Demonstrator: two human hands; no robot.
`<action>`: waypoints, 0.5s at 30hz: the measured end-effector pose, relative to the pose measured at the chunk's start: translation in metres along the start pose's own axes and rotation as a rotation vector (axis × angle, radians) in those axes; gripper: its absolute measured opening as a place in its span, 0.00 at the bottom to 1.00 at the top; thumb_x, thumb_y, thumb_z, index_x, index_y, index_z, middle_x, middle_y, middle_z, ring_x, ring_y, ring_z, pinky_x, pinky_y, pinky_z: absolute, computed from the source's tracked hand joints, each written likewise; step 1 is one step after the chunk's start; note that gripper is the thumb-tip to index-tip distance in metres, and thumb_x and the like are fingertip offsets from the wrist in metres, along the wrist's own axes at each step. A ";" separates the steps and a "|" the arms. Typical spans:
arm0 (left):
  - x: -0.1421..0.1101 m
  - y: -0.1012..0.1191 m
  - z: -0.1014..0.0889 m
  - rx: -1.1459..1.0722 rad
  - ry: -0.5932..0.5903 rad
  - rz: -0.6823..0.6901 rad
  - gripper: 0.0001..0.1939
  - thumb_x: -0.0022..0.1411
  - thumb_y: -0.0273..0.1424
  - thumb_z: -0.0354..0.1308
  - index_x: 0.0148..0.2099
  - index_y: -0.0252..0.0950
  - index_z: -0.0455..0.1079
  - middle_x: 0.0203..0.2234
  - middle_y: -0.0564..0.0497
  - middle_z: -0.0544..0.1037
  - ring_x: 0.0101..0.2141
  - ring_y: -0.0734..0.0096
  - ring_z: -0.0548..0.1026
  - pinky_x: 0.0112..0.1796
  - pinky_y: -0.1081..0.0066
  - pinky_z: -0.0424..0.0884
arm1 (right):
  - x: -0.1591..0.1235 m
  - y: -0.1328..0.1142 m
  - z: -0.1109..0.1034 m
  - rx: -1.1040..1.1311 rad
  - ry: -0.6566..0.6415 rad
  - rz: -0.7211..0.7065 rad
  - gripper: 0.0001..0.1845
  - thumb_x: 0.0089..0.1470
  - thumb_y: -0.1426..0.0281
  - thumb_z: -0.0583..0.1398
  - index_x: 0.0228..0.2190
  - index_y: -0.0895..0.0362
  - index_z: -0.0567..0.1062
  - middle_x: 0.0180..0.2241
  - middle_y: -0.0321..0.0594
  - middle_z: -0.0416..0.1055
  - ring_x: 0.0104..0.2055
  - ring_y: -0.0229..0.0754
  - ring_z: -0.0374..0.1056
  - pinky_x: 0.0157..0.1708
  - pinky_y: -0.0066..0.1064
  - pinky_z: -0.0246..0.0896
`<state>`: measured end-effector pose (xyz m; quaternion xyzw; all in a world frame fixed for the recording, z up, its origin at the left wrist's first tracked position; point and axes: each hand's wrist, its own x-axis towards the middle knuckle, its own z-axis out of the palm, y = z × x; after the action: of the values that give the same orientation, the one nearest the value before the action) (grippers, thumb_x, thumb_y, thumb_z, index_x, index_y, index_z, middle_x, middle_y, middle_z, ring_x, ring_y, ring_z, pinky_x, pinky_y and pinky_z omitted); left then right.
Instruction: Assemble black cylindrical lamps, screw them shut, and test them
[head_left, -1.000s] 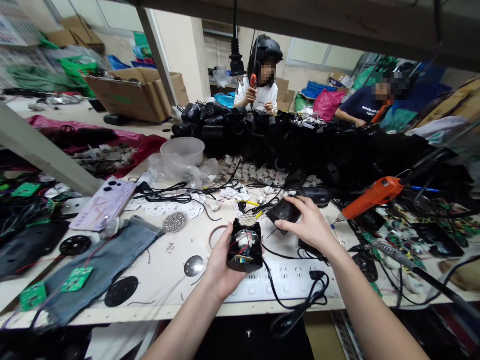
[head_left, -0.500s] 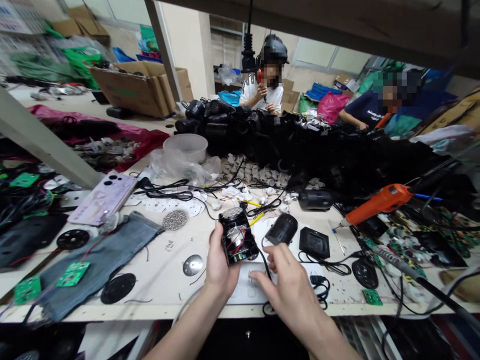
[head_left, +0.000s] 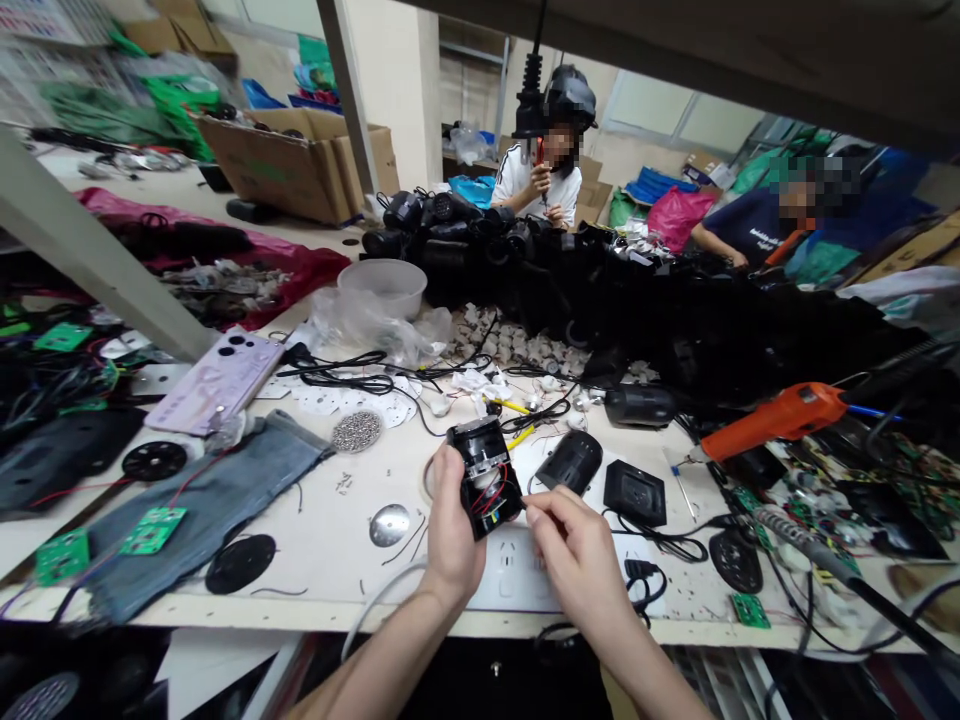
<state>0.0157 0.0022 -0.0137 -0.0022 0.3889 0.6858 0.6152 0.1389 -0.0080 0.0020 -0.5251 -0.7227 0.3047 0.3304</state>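
Note:
An opened black plastic housing [head_left: 481, 450] rests in my left hand [head_left: 455, 545], which is closed around its left side. Inside it a silvery motor part and thin red wires show. My right hand [head_left: 574, 545] pinches a black cord [head_left: 523, 502] at the housing's lower right edge; the fingers cover most of the cord. A white power strip [head_left: 510, 575] lies beneath the hands. Just beyond the right hand are a curved black cover [head_left: 571, 462] and a rectangular black part [head_left: 634, 492].
An orange electric screwdriver [head_left: 776, 422] lies at the right. A dish of small screws [head_left: 357, 431], a phone [head_left: 217, 380] and jeans cloth [head_left: 202, 490] are at the left. A dark heap [head_left: 675, 300] spans the back, with two people beyond.
My right hand has closed from spread fingers to a pinch at the housing's edge, on the cord. The housing has shifted slightly right and turned in my left hand.

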 end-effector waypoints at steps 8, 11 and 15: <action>0.000 -0.004 0.009 -0.024 -0.009 0.085 0.13 0.64 0.39 0.56 0.46 0.37 0.73 0.38 0.51 0.80 0.47 0.62 0.76 0.44 0.71 0.73 | -0.007 0.004 0.009 -0.299 0.045 -0.280 0.16 0.62 0.75 0.47 0.37 0.61 0.74 0.29 0.44 0.68 0.28 0.42 0.68 0.28 0.32 0.65; 0.002 -0.006 0.009 -0.018 0.027 0.139 0.12 0.63 0.39 0.58 0.45 0.40 0.73 0.39 0.54 0.80 0.48 0.64 0.75 0.45 0.72 0.74 | -0.005 0.007 0.009 -0.323 0.015 -0.267 0.15 0.61 0.76 0.47 0.36 0.59 0.73 0.28 0.42 0.67 0.27 0.41 0.67 0.27 0.31 0.65; 0.007 -0.012 0.006 -0.006 0.030 0.159 0.15 0.61 0.40 0.60 0.48 0.41 0.72 0.41 0.54 0.80 0.51 0.65 0.74 0.47 0.72 0.73 | 0.000 0.009 0.006 -0.323 -0.040 -0.266 0.14 0.60 0.77 0.47 0.33 0.58 0.72 0.29 0.41 0.66 0.28 0.41 0.67 0.28 0.30 0.65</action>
<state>0.0270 0.0104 -0.0191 0.0164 0.3952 0.7334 0.5528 0.1398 -0.0065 -0.0088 -0.4650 -0.8315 0.1491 0.2648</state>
